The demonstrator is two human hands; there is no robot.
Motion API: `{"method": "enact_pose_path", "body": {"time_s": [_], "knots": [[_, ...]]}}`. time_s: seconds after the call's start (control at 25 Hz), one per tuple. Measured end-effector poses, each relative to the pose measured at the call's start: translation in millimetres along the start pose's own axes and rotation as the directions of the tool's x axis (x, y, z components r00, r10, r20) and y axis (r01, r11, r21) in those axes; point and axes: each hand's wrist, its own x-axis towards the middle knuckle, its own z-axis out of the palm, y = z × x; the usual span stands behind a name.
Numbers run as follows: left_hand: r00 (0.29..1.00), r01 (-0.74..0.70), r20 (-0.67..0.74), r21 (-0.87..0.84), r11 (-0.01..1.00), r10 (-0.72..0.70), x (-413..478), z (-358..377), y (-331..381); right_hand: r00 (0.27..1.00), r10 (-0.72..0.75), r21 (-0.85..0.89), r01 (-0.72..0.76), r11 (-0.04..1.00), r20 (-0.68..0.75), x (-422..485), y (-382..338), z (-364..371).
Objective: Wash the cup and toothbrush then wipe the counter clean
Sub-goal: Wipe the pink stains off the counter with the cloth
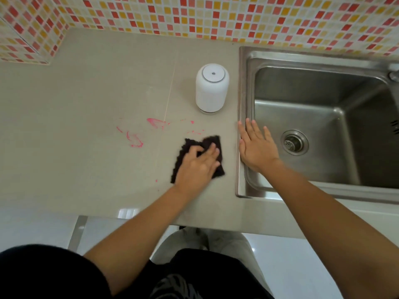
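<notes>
A white cup [212, 88] stands upside down on the beige counter [86, 104], just left of the sink. My left hand [197, 167] presses flat on a dark cloth [212, 143] lying on the counter in front of the cup. Pink smears [135, 139] and small pink specks mark the counter left of and behind the cloth. My right hand [257, 145] rests open, fingers spread, on the left rim of the steel sink [243, 83]. No toothbrush is in view.
The sink basin holds only its drain [294, 143]. Part of a tap [394, 75] shows at the far right edge. A mosaic-tiled wall [194, 16] runs behind the counter and along its left side. The counter's front edge is close to my body.
</notes>
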Motion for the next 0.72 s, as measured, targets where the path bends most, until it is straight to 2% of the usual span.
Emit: {"method": "enact_pose_path", "body": {"time_s": [0.08,0.12,0.16,0.24,0.32,0.4,0.44,0.52,0.6,0.72], "knots": [[0.979,-0.187,0.081,-0.035,0.982,0.190,-49,0,27,1.000,-0.017,-0.006,0.017,1.000,0.007,1,0,-1],[0.960,-0.252,0.111,-0.052,0.966,0.257,-72,-14,19,0.999,-0.027,-0.008,0.027,1.000,0.019,1,1,-2],[0.951,-0.293,0.085,-0.041,0.955,0.296,-86,-27,-1,0.999,-0.037,-0.010,0.037,0.999,0.033,2,2,-2],[0.964,-0.258,0.068,0.011,0.966,0.257,-87,-51,-44,0.998,-0.041,-0.007,0.042,0.999,0.053,1,3,-1],[0.997,-0.076,0.017,0.031,0.997,0.075,-60,-52,-67,0.998,-0.051,-0.002,0.051,0.999,0.042,2,5,0],[0.998,0.054,-0.026,0.020,0.998,-0.053,-34,-36,-44,0.997,-0.062,0.010,0.062,0.998,0.037,3,4,1],[0.999,0.034,-0.014,0.000,0.999,-0.034,-35,-27,-24,0.997,-0.066,0.000,0.066,0.998,0.036,3,4,1],[0.983,-0.160,0.092,-0.027,0.987,0.162,-65,-31,-8,0.997,-0.074,-0.016,0.074,0.997,0.019,3,6,1],[0.959,-0.249,0.126,-0.036,0.968,0.252,-100,-56,-44,0.997,-0.066,-0.008,0.067,0.998,0.027,3,7,-1],[0.988,-0.135,0.085,0.036,0.990,0.132,-95,-84,-107,0.999,-0.045,0.030,0.045,0.999,0.025,4,2,1]]}}
